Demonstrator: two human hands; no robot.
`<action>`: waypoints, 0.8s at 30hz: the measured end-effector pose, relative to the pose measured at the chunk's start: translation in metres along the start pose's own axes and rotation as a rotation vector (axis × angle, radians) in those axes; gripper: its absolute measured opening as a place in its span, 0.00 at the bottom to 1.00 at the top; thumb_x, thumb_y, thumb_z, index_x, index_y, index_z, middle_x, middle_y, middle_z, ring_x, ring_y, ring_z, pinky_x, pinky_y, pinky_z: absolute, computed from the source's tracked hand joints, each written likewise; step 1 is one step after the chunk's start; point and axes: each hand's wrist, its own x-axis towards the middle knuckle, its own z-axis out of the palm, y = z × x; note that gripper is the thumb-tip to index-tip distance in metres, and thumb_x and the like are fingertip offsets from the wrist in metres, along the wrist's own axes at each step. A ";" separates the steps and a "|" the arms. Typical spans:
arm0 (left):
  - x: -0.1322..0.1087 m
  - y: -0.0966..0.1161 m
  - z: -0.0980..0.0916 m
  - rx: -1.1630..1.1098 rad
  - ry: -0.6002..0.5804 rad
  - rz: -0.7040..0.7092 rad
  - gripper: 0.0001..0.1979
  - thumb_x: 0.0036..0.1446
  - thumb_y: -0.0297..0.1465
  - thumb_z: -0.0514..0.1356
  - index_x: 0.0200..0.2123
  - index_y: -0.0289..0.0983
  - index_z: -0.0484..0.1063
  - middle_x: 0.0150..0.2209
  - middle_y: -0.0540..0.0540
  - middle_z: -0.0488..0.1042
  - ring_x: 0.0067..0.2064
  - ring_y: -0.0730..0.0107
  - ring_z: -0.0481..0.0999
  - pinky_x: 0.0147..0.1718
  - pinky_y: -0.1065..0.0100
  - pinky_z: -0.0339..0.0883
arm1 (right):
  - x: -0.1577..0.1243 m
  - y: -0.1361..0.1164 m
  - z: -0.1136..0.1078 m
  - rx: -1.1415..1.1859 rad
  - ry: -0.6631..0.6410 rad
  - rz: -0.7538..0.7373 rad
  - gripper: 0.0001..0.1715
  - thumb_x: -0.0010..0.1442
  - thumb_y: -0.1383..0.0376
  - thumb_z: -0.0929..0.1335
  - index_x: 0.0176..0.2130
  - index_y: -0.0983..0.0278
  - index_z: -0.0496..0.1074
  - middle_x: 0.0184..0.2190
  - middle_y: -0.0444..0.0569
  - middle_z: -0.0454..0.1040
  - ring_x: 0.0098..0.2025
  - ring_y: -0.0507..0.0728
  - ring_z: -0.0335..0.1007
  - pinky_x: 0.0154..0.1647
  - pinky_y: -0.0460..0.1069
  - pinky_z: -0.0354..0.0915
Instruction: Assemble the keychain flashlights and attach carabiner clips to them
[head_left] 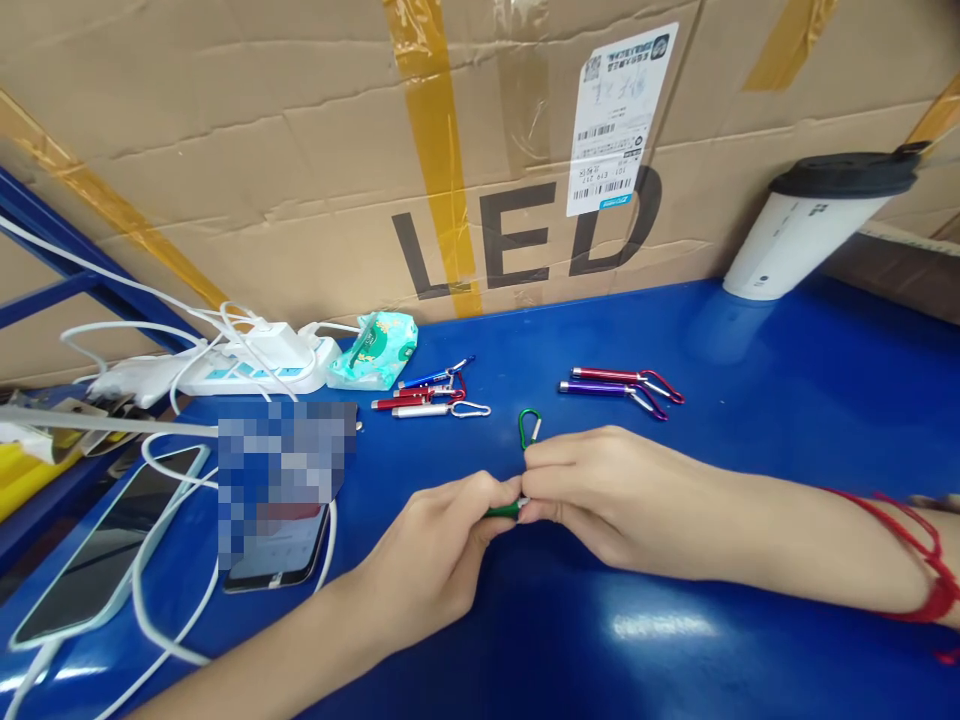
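My left hand (442,540) is closed in a pinch on the green barrel of a small keychain flashlight (504,510). At the silvery end of that barrel, the fingertips of my right hand (592,490) are pressed together on it. A green carabiner clip (529,428) sticks up beyond my right fingers; its join to the barrel is hidden. Past my hands lie a red flashlight (607,375) and a purple flashlight (596,388), side by side with their clips to the right. Several more, including a silver one (424,410) and a blue one (427,380), lie grouped on the left.
A large cardboard box (300,150) stands along the back of the blue table (645,660). At left are a power strip (255,372), white cables, a tissue pack (375,350) and two phones, one being a pale-cased phone (112,550). A lidded paper cup (810,225) stands back right.
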 end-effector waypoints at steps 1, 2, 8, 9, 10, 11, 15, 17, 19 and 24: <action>0.000 -0.001 0.000 0.033 -0.007 0.019 0.07 0.59 0.20 0.47 0.33 0.37 0.59 0.25 0.52 0.65 0.25 0.77 0.64 0.24 0.77 0.58 | 0.000 -0.003 0.001 0.147 -0.046 0.105 0.20 0.60 0.64 0.56 0.25 0.71 0.67 0.22 0.44 0.63 0.23 0.38 0.51 0.26 0.37 0.46; -0.001 -0.001 0.000 0.075 -0.011 0.041 0.08 0.59 0.19 0.46 0.33 0.37 0.59 0.25 0.51 0.64 0.24 0.77 0.63 0.23 0.77 0.57 | 0.001 -0.006 0.001 0.322 -0.105 0.224 0.23 0.61 0.60 0.56 0.24 0.72 0.66 0.20 0.44 0.62 0.21 0.37 0.51 0.24 0.36 0.46; 0.002 -0.005 -0.003 0.241 0.109 0.122 0.12 0.57 0.18 0.47 0.41 0.36 0.61 0.24 0.51 0.64 0.24 0.76 0.62 0.23 0.77 0.58 | 0.005 -0.009 -0.003 1.278 -0.400 0.599 0.32 0.53 0.41 0.57 0.28 0.69 0.56 0.14 0.34 0.44 0.12 0.37 0.41 0.15 0.37 0.53; 0.002 -0.005 -0.003 0.224 0.117 0.103 0.12 0.58 0.18 0.47 0.42 0.37 0.61 0.25 0.51 0.65 0.24 0.76 0.63 0.23 0.77 0.60 | 0.005 -0.007 -0.004 1.290 -0.416 0.583 0.33 0.52 0.40 0.57 0.29 0.69 0.56 0.14 0.34 0.44 0.13 0.37 0.43 0.15 0.37 0.54; 0.003 -0.004 -0.003 0.201 0.119 0.073 0.11 0.58 0.19 0.48 0.41 0.37 0.61 0.26 0.52 0.66 0.24 0.77 0.65 0.24 0.78 0.61 | 0.005 -0.005 -0.004 1.240 -0.426 0.561 0.35 0.52 0.39 0.56 0.30 0.69 0.58 0.14 0.35 0.46 0.13 0.38 0.46 0.16 0.37 0.55; 0.003 -0.003 -0.003 0.178 0.118 0.037 0.10 0.58 0.19 0.48 0.40 0.37 0.61 0.26 0.52 0.67 0.25 0.78 0.66 0.25 0.78 0.61 | 0.005 -0.002 -0.003 1.127 -0.410 0.529 0.37 0.53 0.38 0.54 0.31 0.70 0.60 0.15 0.36 0.49 0.13 0.38 0.49 0.17 0.37 0.55; 0.005 0.000 -0.003 0.119 0.121 -0.053 0.11 0.59 0.19 0.49 0.41 0.39 0.61 0.31 0.53 0.71 0.26 0.82 0.69 0.26 0.81 0.62 | 0.006 0.009 -0.002 0.271 -0.129 0.255 0.39 0.57 0.42 0.51 0.28 0.72 0.66 0.20 0.45 0.63 0.20 0.38 0.53 0.23 0.37 0.46; 0.005 0.000 -0.003 0.104 0.119 -0.065 0.12 0.59 0.19 0.49 0.43 0.39 0.61 0.33 0.53 0.71 0.28 0.82 0.70 0.27 0.82 0.62 | 0.006 0.011 -0.005 -0.097 -0.026 0.097 0.35 0.59 0.46 0.51 0.28 0.71 0.67 0.23 0.46 0.64 0.23 0.39 0.52 0.26 0.39 0.39; 0.005 0.001 -0.003 0.092 0.114 -0.072 0.12 0.59 0.20 0.49 0.43 0.39 0.61 0.32 0.54 0.71 0.27 0.82 0.70 0.26 0.82 0.61 | 0.006 0.013 -0.009 -0.313 -0.003 -0.021 0.30 0.61 0.51 0.51 0.30 0.69 0.67 0.24 0.45 0.65 0.24 0.40 0.52 0.27 0.41 0.36; 0.003 0.001 -0.001 -0.004 0.046 -0.079 0.06 0.60 0.21 0.48 0.35 0.38 0.58 0.25 0.55 0.65 0.21 0.82 0.60 0.19 0.79 0.55 | 0.001 0.011 -0.011 -0.570 0.029 -0.302 0.16 0.62 0.63 0.56 0.30 0.66 0.66 0.25 0.43 0.65 0.27 0.43 0.57 0.27 0.42 0.37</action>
